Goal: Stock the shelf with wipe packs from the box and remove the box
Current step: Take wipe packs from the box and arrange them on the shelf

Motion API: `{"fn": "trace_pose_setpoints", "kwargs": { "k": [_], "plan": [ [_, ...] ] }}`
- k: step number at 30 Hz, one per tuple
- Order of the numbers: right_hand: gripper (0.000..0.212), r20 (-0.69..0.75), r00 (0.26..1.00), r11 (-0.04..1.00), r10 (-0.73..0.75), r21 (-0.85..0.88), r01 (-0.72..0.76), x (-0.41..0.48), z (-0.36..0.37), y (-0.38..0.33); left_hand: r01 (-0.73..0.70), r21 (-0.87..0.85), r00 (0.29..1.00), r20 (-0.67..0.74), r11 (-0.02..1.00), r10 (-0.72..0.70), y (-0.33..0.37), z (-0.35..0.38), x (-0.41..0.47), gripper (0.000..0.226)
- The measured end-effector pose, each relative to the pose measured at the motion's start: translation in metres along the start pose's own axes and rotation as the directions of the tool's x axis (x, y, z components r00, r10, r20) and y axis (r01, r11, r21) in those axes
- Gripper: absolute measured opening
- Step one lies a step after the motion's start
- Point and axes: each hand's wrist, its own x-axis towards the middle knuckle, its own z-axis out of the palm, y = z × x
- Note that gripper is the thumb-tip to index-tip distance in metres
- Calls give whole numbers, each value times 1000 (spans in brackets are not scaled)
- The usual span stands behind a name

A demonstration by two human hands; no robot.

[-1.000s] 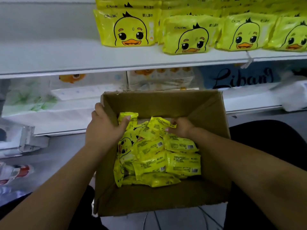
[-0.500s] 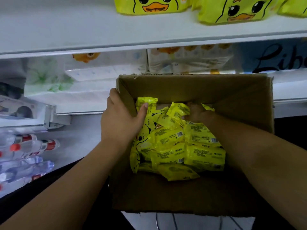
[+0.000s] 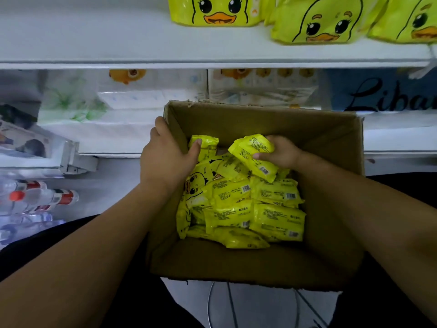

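Note:
An open cardboard box [image 3: 331,143] sits in front of me, holding several small yellow duck wipe packs [image 3: 255,209] in a loose pile. My left hand [image 3: 165,159] grips the box's left wall, fingers outside and thumb inside, the thumb touching an upright pack [image 3: 208,144]. My right hand [image 3: 281,151] is inside the box and holds one yellow pack [image 3: 254,155], tilted and raised above the pile. The white shelf [image 3: 118,43] above carries larger yellow duck packs [image 3: 316,22] on its right half.
The left half of the white shelf is bare. A lower shelf [image 3: 397,138] behind the box holds white tissue packages [image 3: 142,95] and a blue pack [image 3: 383,93]. Water bottles [image 3: 35,197] lie at the left on the floor.
My right hand has closed on one pack and lifted it off the pile. The view has tilted down and moved closer to the box. My left hand stays on the box wall.

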Motion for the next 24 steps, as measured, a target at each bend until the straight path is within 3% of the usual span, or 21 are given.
{"fn": "trace_pose_setpoints", "kwargs": {
  "k": [2,3,5,7,11,15,24],
  "plan": [
    [36,167,985,997,43,-78,-30,-8,-12,-7,-6,5,1000,-8,1000,6,0,0,0,81],
    [42,256,959,978,118,-199,-67,-9,-14,-4,-5,9,1000,-10,1000,5,0,1,0,80],
    [65,357,890,866,282,-495,-75,-14,-11,11,-5,21,1000,-7,1000,6,-1,1,1,79],
    [94,383,853,773,355,-634,-37,-18,1,34,-11,22,1000,-2,1000,12,-1,1,1,79],
    [90,322,848,768,422,-624,-145,-18,13,52,0,19,1000,3,1000,0,-3,1,0,79],
    [92,301,864,783,404,-603,-156,-12,16,47,2,22,1000,6,1000,-2,-4,1,2,79],
    [64,245,920,900,307,-388,-197,-22,17,37,6,45,1000,14,999,-6,-3,-1,1,77]
  ]
}}
